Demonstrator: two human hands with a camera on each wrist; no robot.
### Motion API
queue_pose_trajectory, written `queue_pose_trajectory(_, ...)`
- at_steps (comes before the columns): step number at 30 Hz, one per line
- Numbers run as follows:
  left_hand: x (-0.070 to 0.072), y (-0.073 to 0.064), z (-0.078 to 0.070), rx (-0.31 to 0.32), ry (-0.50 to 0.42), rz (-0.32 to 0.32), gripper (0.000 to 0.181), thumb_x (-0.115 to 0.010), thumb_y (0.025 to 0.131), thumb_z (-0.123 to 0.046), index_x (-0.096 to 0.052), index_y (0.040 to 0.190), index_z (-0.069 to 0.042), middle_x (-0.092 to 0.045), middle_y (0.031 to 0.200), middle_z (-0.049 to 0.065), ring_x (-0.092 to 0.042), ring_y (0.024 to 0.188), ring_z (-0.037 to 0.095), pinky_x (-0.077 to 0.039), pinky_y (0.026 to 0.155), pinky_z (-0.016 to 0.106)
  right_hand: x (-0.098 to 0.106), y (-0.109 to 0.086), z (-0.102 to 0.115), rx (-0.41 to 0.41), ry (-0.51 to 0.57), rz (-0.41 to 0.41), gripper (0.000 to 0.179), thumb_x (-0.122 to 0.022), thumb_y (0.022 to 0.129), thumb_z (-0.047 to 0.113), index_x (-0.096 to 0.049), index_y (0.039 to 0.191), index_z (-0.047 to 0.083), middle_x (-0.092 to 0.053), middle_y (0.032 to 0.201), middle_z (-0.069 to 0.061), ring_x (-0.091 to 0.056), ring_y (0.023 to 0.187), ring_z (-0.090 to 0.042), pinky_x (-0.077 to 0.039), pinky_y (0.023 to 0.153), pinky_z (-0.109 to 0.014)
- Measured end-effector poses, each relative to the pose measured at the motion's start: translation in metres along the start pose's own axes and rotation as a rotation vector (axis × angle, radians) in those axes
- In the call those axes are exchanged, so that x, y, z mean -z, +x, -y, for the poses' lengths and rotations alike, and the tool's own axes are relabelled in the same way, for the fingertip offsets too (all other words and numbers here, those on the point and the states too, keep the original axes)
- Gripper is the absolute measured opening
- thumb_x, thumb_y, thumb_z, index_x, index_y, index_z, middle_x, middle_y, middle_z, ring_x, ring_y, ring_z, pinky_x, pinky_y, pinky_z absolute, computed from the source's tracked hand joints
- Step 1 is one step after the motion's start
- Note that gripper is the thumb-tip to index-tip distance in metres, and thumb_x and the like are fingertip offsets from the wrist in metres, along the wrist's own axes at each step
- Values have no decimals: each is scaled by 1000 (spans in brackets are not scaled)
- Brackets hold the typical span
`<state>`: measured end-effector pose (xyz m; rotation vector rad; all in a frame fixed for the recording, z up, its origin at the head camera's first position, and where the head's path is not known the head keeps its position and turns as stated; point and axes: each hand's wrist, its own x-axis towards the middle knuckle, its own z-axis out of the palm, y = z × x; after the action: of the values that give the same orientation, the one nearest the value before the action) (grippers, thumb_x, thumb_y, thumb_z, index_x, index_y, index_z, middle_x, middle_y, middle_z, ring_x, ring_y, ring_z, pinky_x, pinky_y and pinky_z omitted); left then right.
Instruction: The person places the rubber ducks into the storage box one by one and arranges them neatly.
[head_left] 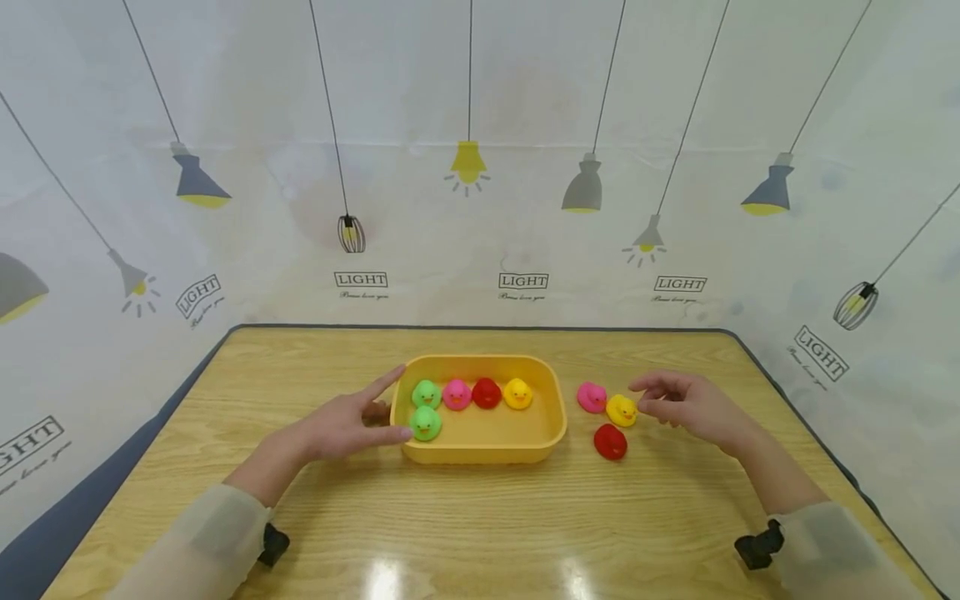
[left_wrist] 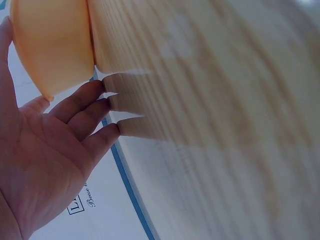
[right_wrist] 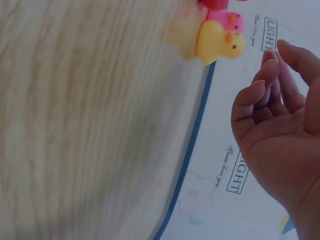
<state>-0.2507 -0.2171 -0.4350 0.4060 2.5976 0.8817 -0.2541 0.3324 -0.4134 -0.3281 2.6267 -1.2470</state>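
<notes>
A yellow-orange plastic tray (head_left: 480, 455) stands mid-table with two green ducks (head_left: 425, 423) at its left end. Along its back lie a pink duck (head_left: 457, 395), a red duck (head_left: 487, 393) and a yellow duck (head_left: 517, 394). My left hand (head_left: 337, 429) rests against the tray's left end, index finger and thumb stretched along the rim. To the tray's right lie another pink duck (head_left: 592, 397), another yellow duck (head_left: 622, 411) and another red duck (head_left: 611, 442). My right hand (head_left: 693, 408) hovers just right of that yellow duck, fingers loosely bent and holding nothing in the right wrist view.
The wooden table (head_left: 480, 517) has a dark edge band at its back and sides. Behind it hangs a pale cloth (head_left: 420, 100) printed with lamps. Dark wrist devices (head_left: 759, 546) sit at both sleeves.
</notes>
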Motion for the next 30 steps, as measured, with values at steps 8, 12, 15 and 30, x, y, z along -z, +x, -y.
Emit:
queue_pose_trajectory(8,-1,-1,-2,6,5,7,107,-69,92,-81,-7,175,-52,-58,163,18,-49,155,48,-32,126,77,2,2,-13,0,64,77,36,-76,105,23,-70,136,6,-69,111,-14,-62,91,-23,-57,72,-31)
queue_pose_trajectory(12,0,-2,-2,1,4,2,107,-70,93,-79,-7,175,-51,-58,163,20,-49,154,49,-33,125,77,-2,0,-9,3,74,165,37,-77,103,22,-70,135,5,-68,110,-15,-63,87,-23,-56,70,-31)
queue_pose_trajectory(15,1,-2,-2,3,2,-1,106,-70,93,-79,-7,175,-51,-58,163,20,-50,154,48,-34,125,77,-7,-1,-6,0,66,233,40,-78,102,21,-69,138,4,-69,109,-14,-63,85,-24,-56,70,-30)
queue_pose_trajectory(30,1,-2,-3,15,-5,1,107,-70,92,-80,-7,175,-52,-58,163,19,-50,154,47,-34,125,77,-25,1,-6,-23,20,302,46,-83,99,23,-68,140,6,-69,103,-7,-61,86,-18,-53,73,-25)
